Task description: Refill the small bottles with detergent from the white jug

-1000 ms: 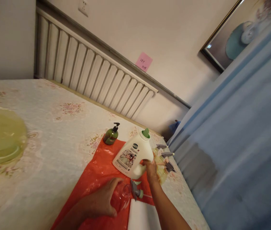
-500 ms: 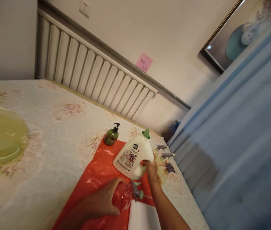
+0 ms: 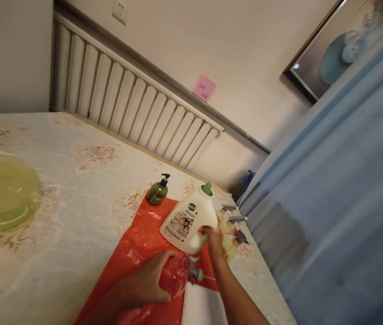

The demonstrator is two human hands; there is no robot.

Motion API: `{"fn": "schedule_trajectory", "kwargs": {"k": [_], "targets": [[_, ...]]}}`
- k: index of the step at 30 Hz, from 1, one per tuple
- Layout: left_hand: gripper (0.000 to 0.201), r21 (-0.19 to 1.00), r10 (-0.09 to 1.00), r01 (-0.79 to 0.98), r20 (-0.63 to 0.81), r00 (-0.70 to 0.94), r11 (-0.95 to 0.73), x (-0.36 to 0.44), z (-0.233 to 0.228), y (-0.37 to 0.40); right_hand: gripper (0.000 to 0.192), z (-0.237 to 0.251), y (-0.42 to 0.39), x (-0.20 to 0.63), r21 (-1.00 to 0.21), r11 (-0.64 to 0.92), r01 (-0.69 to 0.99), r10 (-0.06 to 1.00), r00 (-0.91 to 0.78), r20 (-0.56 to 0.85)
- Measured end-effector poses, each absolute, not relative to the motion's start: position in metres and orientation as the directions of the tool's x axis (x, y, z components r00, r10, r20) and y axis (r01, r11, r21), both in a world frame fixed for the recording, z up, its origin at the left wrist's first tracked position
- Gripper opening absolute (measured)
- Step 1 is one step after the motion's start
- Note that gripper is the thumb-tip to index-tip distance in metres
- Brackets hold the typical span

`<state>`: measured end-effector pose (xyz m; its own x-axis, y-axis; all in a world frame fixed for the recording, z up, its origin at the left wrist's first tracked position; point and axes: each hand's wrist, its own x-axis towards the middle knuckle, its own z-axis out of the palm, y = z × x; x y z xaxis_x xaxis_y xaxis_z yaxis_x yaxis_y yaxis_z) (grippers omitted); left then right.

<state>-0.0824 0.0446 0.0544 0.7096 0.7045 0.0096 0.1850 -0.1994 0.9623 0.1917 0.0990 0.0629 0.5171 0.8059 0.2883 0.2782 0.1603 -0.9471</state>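
Note:
My right hand [image 3: 213,241] grips the handle of a white detergent jug [image 3: 187,221] with a green cap, which stands tilted on a red plastic sheet [image 3: 137,253]. My left hand [image 3: 152,280] is wrapped around a clear empty spray bottle [image 3: 176,275] lying low on the same sheet. Its grey-green trigger head [image 3: 193,270] lies just right of the bottle's neck, apart from it.
A green pump bottle [image 3: 157,191] stands at the sheet's far corner. Several filled spray bottles [image 3: 231,228] cluster behind the jug. A white block [image 3: 200,307] lies near me. A yellow plastic bag [image 3: 2,198] sits far left on the floral-covered bed; blue curtain [image 3: 340,203] on the right.
My left hand has lifted the clear bottle slightly and turned it toward the jug. My right hand and the jug have stayed in place.

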Motion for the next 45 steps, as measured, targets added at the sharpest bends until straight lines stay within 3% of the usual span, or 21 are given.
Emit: {"fn": "schedule_trajectory", "kwargs": {"k": [19,31,41,45], "targets": [[0.083,0.985,0.702,0.088,0.041,0.711,-0.146,-0.081,0.061,0.042,0.021,0.066,0.097,0.188,-0.946,0.155,0.284,0.8,0.526,0.289],[0.078,0.944,0.697,0.219,0.018,0.716,-0.249,-0.073,0.042,0.038,0.019,0.071,0.096,0.186,-0.945,0.15,0.291,0.799,0.527,0.289],[0.083,0.941,0.654,0.22,0.002,0.757,-0.258,-0.072,0.026,0.046,0.01,0.066,0.102,0.193,-0.949,0.123,0.291,0.785,0.557,0.272],[0.087,0.943,0.651,0.24,-0.034,0.758,-0.229,-0.075,0.03,0.045,0.017,0.076,0.11,0.187,-0.947,0.128,0.293,0.773,0.569,0.28]]}}
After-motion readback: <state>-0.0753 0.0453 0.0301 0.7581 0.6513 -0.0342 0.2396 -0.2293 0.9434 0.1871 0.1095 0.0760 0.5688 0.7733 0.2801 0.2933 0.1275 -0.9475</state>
